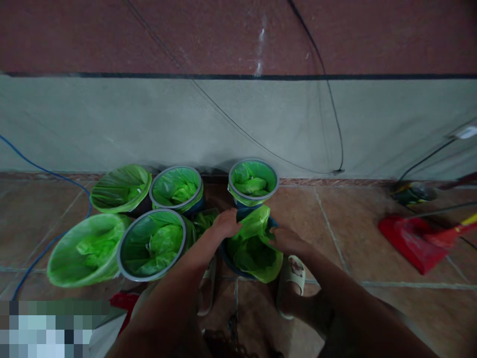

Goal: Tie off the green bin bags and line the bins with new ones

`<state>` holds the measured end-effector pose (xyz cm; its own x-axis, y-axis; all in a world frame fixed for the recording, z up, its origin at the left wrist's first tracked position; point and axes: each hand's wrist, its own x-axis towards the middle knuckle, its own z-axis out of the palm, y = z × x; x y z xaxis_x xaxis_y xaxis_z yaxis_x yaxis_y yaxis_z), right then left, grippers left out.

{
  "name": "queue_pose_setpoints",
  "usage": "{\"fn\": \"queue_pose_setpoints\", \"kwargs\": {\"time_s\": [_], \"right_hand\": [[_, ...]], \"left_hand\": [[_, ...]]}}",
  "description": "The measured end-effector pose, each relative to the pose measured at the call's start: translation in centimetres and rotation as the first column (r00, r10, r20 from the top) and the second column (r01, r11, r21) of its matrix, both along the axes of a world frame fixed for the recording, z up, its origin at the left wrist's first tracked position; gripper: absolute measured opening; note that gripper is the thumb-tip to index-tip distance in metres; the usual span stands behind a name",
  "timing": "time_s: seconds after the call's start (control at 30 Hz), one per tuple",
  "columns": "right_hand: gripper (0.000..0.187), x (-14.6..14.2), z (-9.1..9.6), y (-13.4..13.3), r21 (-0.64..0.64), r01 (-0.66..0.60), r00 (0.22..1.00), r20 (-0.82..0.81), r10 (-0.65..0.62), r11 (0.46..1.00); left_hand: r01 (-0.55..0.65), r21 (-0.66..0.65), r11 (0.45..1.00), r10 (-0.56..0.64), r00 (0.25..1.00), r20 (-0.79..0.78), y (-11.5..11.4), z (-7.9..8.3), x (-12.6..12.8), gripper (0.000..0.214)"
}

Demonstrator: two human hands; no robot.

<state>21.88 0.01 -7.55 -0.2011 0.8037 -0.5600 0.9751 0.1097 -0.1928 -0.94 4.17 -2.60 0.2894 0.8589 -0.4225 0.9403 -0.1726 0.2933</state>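
A thin green bin liner (pixel 257 248) spreads inside a dark blue bin (pixel 226 259) on the floor between my feet, part of its edge standing up and part hanging over the near rim. My left hand (pixel 226 223) grips the liner at the bin's left side. On the right side, my right hand (pixel 283 239) has its fingers closed on the liner's edge. Just behind stands a grey-rimmed bin (pixel 276 185) lined with green plastic.
To the left are several more lined bins (pixel 119 256), and a blue cable (pixel 48 171) runs past them. A red dustpan (pixel 404 241) lies at right. Black wires hang down the grey wall (pixel 149 119). My slippered feet (pixel 294 283) flank the bin.
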Motion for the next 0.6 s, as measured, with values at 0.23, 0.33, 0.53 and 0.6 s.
{"fn": "queue_pose_setpoints", "kwargs": {"time_s": [0.23,0.33,0.53,0.6], "right_hand": [[0.026,-1.0,-2.4,-0.7,-0.018,0.021,0.997,-0.068,-0.022,1.0],[0.025,-1.0,-1.2,-0.5,-0.038,0.008,0.982,-0.189,-0.015,0.999],[0.024,-0.5,2.2,0.3,-0.081,0.01,0.903,-0.427,-0.044,0.997],[0.023,-0.4,2.0,0.1,-0.045,0.015,0.89,-0.455,-0.034,0.999]], "left_hand": [[0.004,-0.033,0.999,0.0,0.993,0.116,-1.2,-0.7,2.8,0.055],[-0.035,-0.07,0.997,0.041,0.995,0.089,-1.3,-1.1,3.1,0.049],[-0.165,-0.091,0.982,0.178,0.969,0.172,-0.5,-2.0,3.2,0.036],[-0.191,-0.139,0.972,0.217,0.956,0.199,-0.4,-2.2,3.7,0.029]]}}
